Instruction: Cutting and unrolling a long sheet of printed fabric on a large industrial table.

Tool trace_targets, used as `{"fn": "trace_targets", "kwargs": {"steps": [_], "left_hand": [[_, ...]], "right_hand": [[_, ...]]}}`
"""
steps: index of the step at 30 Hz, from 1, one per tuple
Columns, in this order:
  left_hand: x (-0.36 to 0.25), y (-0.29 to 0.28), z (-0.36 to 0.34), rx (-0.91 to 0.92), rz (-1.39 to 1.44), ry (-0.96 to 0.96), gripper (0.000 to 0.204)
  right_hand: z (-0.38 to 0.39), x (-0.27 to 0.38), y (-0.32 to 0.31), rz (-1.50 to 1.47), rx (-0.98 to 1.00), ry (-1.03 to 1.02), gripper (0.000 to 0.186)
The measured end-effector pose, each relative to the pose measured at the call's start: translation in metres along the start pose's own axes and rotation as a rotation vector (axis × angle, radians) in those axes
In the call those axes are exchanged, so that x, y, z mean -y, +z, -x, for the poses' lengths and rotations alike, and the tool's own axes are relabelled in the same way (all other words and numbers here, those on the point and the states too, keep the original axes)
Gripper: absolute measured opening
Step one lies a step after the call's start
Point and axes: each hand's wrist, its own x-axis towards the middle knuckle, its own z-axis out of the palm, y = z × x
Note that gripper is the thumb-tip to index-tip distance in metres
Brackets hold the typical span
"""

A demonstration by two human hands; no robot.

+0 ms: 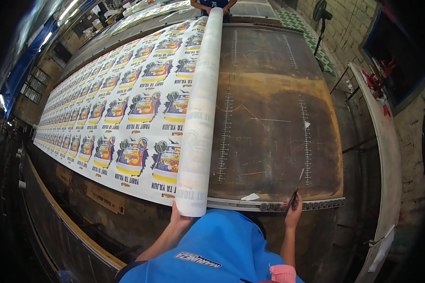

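A thick white roll of printed fabric (200,118) lies across the long table, reaching from its near edge to its far side. My left hand (178,220) grips the near end of this roll from its left and underside; some fingers are hidden behind it. To the left spreads the unrolled printed sheet (113,108), covered in repeated colourful designs. Out past the near table edge, my right hand (293,208) is closed around dark-handled scissors (297,186), their thin blade pointing up and away from me. A co-worker's hands (210,10) are at the roll's far end.
Right of the roll, the brown worn tabletop (269,137) carries ruler-like white marks. A small white scrap (250,197) lies near its metal edge rail (323,203). A narrow side bench (375,113) stands along the right wall, with a standing fan (320,14) farther back.
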Motion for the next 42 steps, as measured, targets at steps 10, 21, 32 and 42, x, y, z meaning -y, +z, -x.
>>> {"fn": "trace_targets", "kwargs": {"steps": [10,21,32,42], "left_hand": [[-0.019,0.046,0.041,-0.249,0.067,-0.019,0.066],[0.112,0.018,0.053,-0.241,-0.275,0.464,0.059],[0.170,0.037,0.061,0.499,-1.857,0.628,0.063],[0.118,-0.021,0.054,1.010,-1.762,0.493,0.040]], "right_hand": [[-0.070,0.074,0.058,0.021,0.087,-0.045,0.048],[-0.057,0.020,0.017,-0.040,0.327,0.019,0.047],[-0.071,0.074,0.082,-0.112,0.413,-0.138,0.046],[-0.003,0.072,0.171,0.050,0.400,-0.375,0.050]]}}
